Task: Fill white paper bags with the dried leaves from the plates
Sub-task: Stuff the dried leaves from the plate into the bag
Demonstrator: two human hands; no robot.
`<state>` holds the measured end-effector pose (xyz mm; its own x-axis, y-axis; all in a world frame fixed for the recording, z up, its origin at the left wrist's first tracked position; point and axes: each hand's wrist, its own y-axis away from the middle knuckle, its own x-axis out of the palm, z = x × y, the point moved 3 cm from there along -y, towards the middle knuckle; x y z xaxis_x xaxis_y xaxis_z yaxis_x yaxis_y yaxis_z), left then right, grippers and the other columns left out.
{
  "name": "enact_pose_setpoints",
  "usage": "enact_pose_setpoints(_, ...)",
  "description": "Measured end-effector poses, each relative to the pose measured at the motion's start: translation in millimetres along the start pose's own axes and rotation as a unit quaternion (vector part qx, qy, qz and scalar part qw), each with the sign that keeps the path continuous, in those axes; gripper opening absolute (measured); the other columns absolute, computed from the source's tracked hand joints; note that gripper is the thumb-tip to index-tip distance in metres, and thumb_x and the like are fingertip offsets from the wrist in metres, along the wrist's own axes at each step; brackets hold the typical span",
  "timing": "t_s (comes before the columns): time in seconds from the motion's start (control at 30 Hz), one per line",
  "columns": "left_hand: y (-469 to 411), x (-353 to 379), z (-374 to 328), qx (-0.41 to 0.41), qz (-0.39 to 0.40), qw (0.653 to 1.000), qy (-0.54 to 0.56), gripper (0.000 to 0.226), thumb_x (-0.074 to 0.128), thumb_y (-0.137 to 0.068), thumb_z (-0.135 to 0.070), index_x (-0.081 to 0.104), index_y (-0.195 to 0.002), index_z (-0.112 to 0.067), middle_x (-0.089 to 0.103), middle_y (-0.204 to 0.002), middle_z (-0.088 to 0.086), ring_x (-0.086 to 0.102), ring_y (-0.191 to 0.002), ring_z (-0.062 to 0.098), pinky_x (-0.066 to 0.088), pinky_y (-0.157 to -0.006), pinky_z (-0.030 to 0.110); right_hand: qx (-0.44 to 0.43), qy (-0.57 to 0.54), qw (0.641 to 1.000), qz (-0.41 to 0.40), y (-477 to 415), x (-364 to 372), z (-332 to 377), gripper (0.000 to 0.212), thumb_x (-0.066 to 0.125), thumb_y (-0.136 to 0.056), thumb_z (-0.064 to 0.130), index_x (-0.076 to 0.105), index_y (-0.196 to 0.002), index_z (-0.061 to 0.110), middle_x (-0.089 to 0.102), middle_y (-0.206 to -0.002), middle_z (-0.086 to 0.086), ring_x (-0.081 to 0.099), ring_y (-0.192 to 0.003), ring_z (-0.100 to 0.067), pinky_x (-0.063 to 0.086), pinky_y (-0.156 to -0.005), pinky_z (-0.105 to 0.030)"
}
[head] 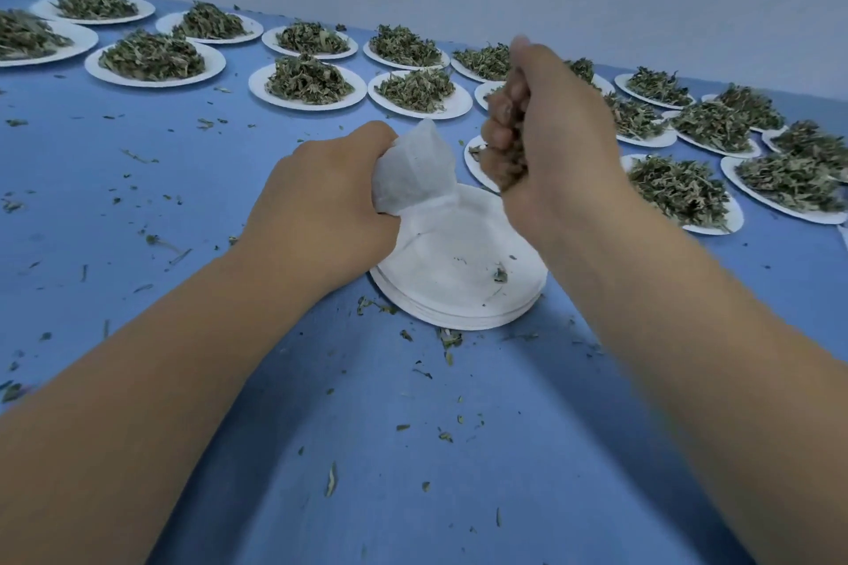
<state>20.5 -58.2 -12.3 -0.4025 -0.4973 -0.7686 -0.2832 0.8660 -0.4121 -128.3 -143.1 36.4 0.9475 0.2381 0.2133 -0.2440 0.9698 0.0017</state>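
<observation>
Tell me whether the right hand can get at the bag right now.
Probably yes. The right hand, gripping leaves, hangs just beside the bag, which the left hand holds over the stacked plates; nothing stands between them. Its mouth is hidden.

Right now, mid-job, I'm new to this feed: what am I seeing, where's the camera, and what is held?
There is no machine: a person works with two bare hands. The one picture comes from a head-worn camera looking forward and down. The left hand has its grip on a white paper bag, over a stack of empty white plates. The right hand clutches a handful of dried leaves beside the bag. Many plates heaped with leaves line the far side of the blue table, with loose bits scattered.
</observation>
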Motion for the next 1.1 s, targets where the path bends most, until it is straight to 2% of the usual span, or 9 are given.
enact_pose_setpoints(0.17, 2, 2, -3, -0.009, -0.027, 0.999, 0.026, 0.031, 0.064, -0.074, -0.02, 0.052, -0.099, -0.034, 0.058, -0.076, -0.006, 0.054, -0.071, 0.02, 0.049, -0.061, 0.036, -0.031, 0.01, 0.999, 0.031, -3, 34, -3, 0.049, 0.05, -0.103, 0.028, 0.041, -0.056, 0.019, 0.04, -0.058, -0.001, 0.034, -0.057, -0.019, 0.029, -0.059, -0.035)
enact_pose_setpoints(0.27, 0, 6, -2, -0.034, -0.031, 0.997, 0.063, 0.021, 0.063, -0.076, -0.021, 0.052, -0.091, -0.03, 0.058, -0.073, -0.006, 0.054, -0.069, 0.014, 0.051, -0.06, 0.04, -0.051, 0.05, 0.997, 0.042, -2, 43, -2, 0.044, 0.049, -0.101, 0.024, 0.05, -0.058, 0.02, 0.052, -0.063, 0.0, 0.045, -0.064, -0.018, 0.038, -0.063, -0.031)
enact_pose_setpoints(0.4, -3, 8, 4, -0.048, -0.044, 0.993, 0.094, 0.016, 0.061, -0.074, -0.022, 0.049, -0.082, -0.027, 0.057, -0.069, -0.004, 0.053, -0.065, 0.012, 0.049, -0.056, 0.04, -0.077, 0.099, 0.99, 0.069, 1, 48, 1, 0.03, 0.045, -0.096, 0.011, 0.065, -0.074, 0.019, 0.071, -0.073, 0.006, 0.064, -0.074, -0.012, 0.047, -0.058, -0.01)
enact_pose_setpoints(0.57, -6, 10, 8, -0.059, -0.043, 0.991, 0.115, 0.019, 0.06, -0.071, -0.026, 0.044, -0.079, -0.031, 0.058, -0.085, -0.022, 0.054, -0.077, 0.002, 0.039, -0.049, 0.028, -0.115, 0.174, 0.97, 0.127, 5, 53, -1, 0.031, 0.044, -0.098, 0.0, 0.068, -0.108, 0.016, 0.076, -0.106, 0.004, 0.065, -0.111, -0.014, 0.051, -0.086, -0.017)
enact_pose_setpoints(0.67, -7, 9, 10, -0.069, -0.05, 0.99, 0.114, 0.02, 0.061, -0.072, -0.027, 0.043, -0.078, -0.033, 0.058, -0.083, -0.021, 0.055, -0.074, 0.002, 0.036, -0.048, 0.026, -0.106, 0.254, 0.948, 0.158, 6, 54, -1, 0.028, 0.042, -0.108, 0.03, 0.066, -0.123, 0.025, 0.07, -0.121, 0.011, 0.058, -0.121, -0.004, 0.046, -0.09, -0.016)
enact_pose_setpoints(0.77, -6, 7, 9, -0.051, -0.045, 0.994, 0.082, 0.027, 0.056, -0.068, -0.031, 0.041, -0.087, -0.044, 0.057, -0.069, -0.013, 0.054, -0.065, 0.005, 0.04, -0.051, 0.027, -0.086, 0.355, 0.905, 0.216, 2, 55, 3, 0.059, 0.026, -0.1, 0.071, 0.05, -0.144, 0.04, 0.05, -0.149, 0.021, 0.04, -0.138, 0.001, 0.028, -0.101, -0.027)
enact_pose_setpoints(0.9, -3, 7, 5, -0.022, -0.054, 0.996, 0.071, 0.024, 0.054, -0.066, -0.026, 0.042, -0.084, -0.037, 0.054, -0.061, -0.012, 0.051, -0.058, 0.007, 0.035, -0.048, 0.027, -0.105, 0.401, 0.871, 0.263, 7, 61, 10, 0.065, 0.019, -0.098, 0.075, 0.049, -0.139, 0.035, 0.05, -0.133, 0.029, 0.037, -0.112, 0.029, 0.025, -0.084, -0.014)
enact_pose_setpoints(0.97, -3, 6, 4, -0.021, -0.056, 0.996, 0.069, 0.021, 0.053, -0.067, -0.026, 0.044, -0.084, -0.035, 0.053, -0.061, -0.01, 0.051, -0.058, 0.008, 0.034, -0.048, 0.027, -0.102, 0.398, 0.871, 0.271, 7, 61, 10, 0.06, 0.018, -0.099, 0.074, 0.05, -0.136, 0.041, 0.047, -0.12, 0.039, 0.035, -0.104, 0.034, 0.025, -0.085, -0.013)
enact_pose_setpoints(1.1, -5, 6, 8, -0.043, -0.059, 0.993, 0.088, 0.017, 0.054, -0.069, -0.03, 0.043, -0.081, -0.033, 0.055, -0.065, -0.009, 0.053, -0.069, 0.006, 0.035, -0.048, 0.028, -0.106, 0.332, 0.912, 0.217, 1, 57, 12, 0.058, 0.02, -0.104, 0.064, 0.052, -0.144, 0.038, 0.046, -0.153, 0.016, 0.039, -0.141, -0.001, 0.026, -0.115, -0.031)
